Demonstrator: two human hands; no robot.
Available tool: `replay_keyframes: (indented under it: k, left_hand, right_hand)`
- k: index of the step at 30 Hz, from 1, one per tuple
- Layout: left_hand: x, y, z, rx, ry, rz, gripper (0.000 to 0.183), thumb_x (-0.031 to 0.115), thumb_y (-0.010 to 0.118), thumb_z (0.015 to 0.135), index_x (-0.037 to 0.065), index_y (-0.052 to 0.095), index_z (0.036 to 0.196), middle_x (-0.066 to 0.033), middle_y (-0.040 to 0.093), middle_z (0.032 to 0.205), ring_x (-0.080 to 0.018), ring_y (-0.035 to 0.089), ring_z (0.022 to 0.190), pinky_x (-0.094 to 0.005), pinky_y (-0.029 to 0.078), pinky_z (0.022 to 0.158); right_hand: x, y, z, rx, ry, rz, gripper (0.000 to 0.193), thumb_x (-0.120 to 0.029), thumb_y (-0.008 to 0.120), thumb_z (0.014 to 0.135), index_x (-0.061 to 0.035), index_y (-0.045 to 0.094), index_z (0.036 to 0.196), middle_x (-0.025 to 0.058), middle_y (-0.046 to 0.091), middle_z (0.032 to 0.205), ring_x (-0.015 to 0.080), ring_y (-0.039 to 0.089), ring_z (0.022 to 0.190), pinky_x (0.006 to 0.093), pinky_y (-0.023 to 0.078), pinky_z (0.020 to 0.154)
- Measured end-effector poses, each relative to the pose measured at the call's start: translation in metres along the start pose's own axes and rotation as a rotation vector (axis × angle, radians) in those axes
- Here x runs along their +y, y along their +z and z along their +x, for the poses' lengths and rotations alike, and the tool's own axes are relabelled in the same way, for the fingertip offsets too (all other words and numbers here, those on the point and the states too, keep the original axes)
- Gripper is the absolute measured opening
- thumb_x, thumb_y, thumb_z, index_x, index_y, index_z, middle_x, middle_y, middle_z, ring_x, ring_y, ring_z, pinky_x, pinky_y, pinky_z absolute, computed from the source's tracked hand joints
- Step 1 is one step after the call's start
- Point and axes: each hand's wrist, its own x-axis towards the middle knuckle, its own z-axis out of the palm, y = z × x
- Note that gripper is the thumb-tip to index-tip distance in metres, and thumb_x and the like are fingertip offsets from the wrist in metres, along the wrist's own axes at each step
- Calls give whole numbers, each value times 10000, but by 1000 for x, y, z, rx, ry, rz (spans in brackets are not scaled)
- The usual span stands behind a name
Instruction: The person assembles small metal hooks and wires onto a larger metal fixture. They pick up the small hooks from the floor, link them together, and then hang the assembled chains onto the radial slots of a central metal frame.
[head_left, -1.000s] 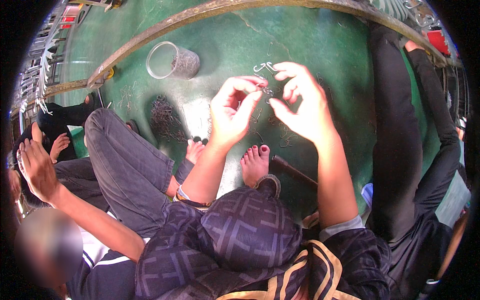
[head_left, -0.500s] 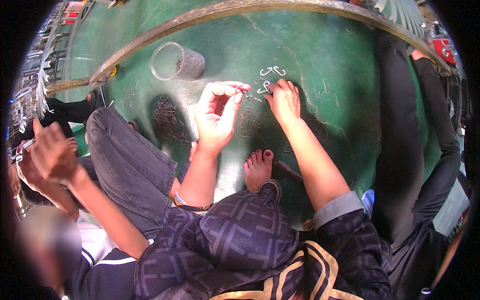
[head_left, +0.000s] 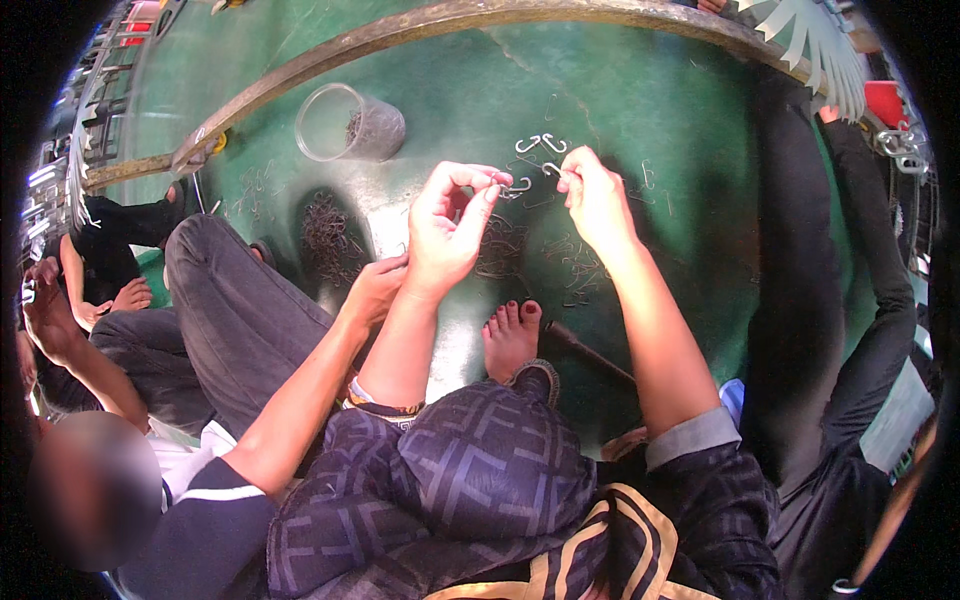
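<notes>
My left hand (head_left: 452, 228) is closed in a pinch above the floor, thumb and forefinger on a small dark wire piece whose exact shape I cannot make out. To its right, my right hand (head_left: 602, 205) grips a silver metal hook (head_left: 551, 171) between thumb and fingertips, its curved end pointing toward the left hand. Just past the left fingertips is another silver hook (head_left: 518, 187); I cannot tell whether it is held or on the floor. Beyond both hands lie two more silver hooks (head_left: 528, 146). A loose heap of dark wire pieces (head_left: 500, 245) sits below the hands.
A clear plastic tub (head_left: 390, 130) lies on its side with dark pieces inside. Left of me is a dark wire heap (head_left: 330, 240); a co-worker's hand (head_left: 378, 285) reaches beside my left forearm. A wooden beam (head_left: 400, 35) crosses the far side. My bare foot (head_left: 511, 335) rests below.
My right hand has lifted off the floor with a silver hook in its fingers. My left hand has shifted slightly right. A co-worker's arm has swung in beside my left forearm.
</notes>
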Motion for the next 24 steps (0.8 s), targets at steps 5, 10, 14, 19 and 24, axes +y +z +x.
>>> replay_keyframes:
  k: [5,10,14,19,24]
  left_hand:
    - [-18,13,3,-84,-9,137,63,-17,572,865,31,547,898,-66,651,935,-65,572,784,-204,459,670]
    - [-20,23,8,-156,86,270,83,-21,601,819,22,571,882,-59,644,902,-78,571,686,-212,445,553]
    - [-8,33,9,-154,47,460,108,-21,617,801,28,573,886,-74,612,860,-152,598,711,-254,467,571]
    - [-3,54,12,-137,193,545,128,-6,644,787,30,568,883,-93,599,819,-200,568,677,-295,461,580]
    - [-2,69,15,-128,337,608,129,0,659,791,30,595,899,-74,610,807,-120,544,566,-249,448,508]
  right_hand:
    - [-32,-43,4,-98,129,299,148,4,562,836,-32,584,978,69,642,708,106,603,591,256,473,546]
    - [-64,-65,-3,-164,81,239,124,4,594,805,-21,649,914,93,662,769,127,617,628,270,489,579]
    - [-83,-76,-8,-146,-53,68,154,26,611,759,-14,671,895,109,643,780,175,625,650,285,493,597]
    - [-91,-89,-11,-89,-154,-20,176,28,620,731,-28,680,886,114,619,767,214,625,653,298,492,597]
    - [-91,-99,-13,62,-254,-13,167,22,626,729,-35,646,885,96,613,758,203,623,655,301,492,598]
